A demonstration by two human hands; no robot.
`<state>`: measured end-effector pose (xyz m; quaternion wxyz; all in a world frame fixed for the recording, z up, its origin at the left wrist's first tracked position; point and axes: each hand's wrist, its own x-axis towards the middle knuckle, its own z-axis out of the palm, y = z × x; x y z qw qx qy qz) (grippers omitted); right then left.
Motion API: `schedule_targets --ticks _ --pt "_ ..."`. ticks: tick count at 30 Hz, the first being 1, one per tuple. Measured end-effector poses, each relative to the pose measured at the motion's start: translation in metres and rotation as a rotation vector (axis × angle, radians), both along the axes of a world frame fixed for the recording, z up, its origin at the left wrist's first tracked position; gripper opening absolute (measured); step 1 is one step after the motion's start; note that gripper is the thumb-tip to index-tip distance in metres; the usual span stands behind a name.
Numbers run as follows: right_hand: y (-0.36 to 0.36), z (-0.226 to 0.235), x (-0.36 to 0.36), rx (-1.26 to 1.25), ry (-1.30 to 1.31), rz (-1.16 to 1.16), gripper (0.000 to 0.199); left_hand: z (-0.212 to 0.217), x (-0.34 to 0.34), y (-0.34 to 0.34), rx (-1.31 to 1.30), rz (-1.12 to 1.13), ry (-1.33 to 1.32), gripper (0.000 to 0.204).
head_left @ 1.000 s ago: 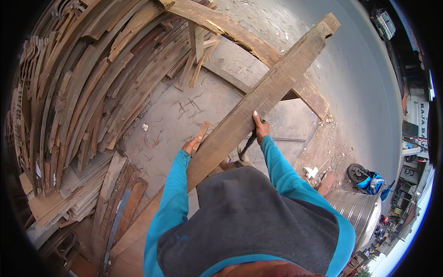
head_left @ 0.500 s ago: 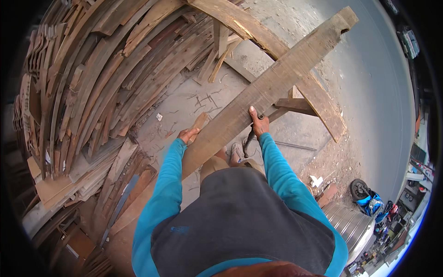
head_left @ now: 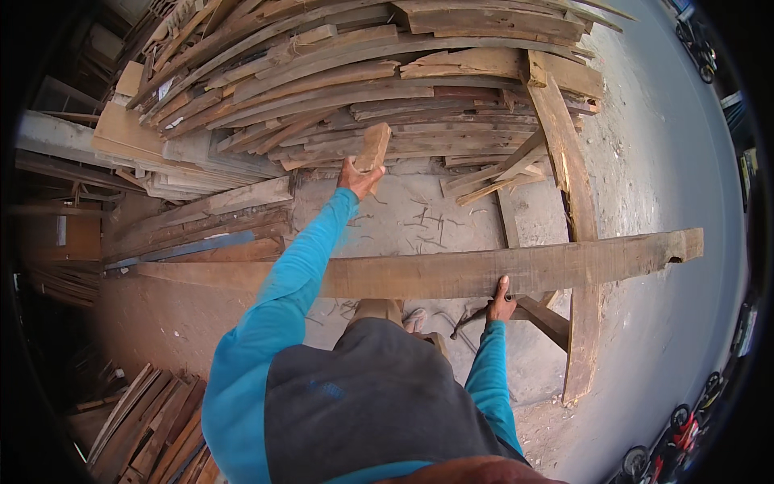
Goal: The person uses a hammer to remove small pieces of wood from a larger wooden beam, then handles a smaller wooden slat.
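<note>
A view looking down from a person's head over a timber yard. The person wears a bright blue long-sleeved top under a dark grey vest.

The left hand (head_left: pixel 357 177) is stretched forward and up, its grip closed around the lower end of a short wooden offcut (head_left: pixel 373 147). The offcut stands nearly upright and its upper end overlaps the front edge of a large stack of planks (head_left: pixel 387 73), which fills the upper part of the view with long, weathered, overlapping boards.

The right hand (head_left: pixel 501 301) is low and close to the body. Its fingers curl up over the near edge of a long heavy plank (head_left: pixel 516 268), with the thumb underneath, so this grip is closed on the plank's edge. The plank runs almost level across the middle of the view, from behind the left sleeve out to the right, where its far end has a small notch. It crosses in front of a second long board (head_left: pixel 576 242), which lies lengthwise from the stack down toward the lower right.

Beneath everything is a cracked concrete floor (head_left: pixel 419 214). More boards lie in a loose pile (head_left: pixel 153 427) at the lower left. The person's feet show just below the plank.
</note>
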<state>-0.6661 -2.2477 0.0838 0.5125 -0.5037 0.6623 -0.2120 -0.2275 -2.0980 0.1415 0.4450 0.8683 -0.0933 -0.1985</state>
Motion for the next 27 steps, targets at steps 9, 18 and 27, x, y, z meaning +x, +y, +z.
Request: schedule_targets --ticks 9,18,27 --pt "-0.006 0.005 -0.001 0.097 0.028 -0.026 0.084 0.095 0.228 -0.077 -0.01 -0.092 -0.479 0.076" --pt "-0.001 -0.007 -0.004 0.112 -0.053 -0.083 0.075 0.082 0.314 -0.114 0.444 -0.068 -0.635 0.076" --pt "-0.003 -0.025 -0.014 0.11 0.008 -0.104 0.087 0.034 0.248 -0.061 0.129 0.044 -0.912 0.076"
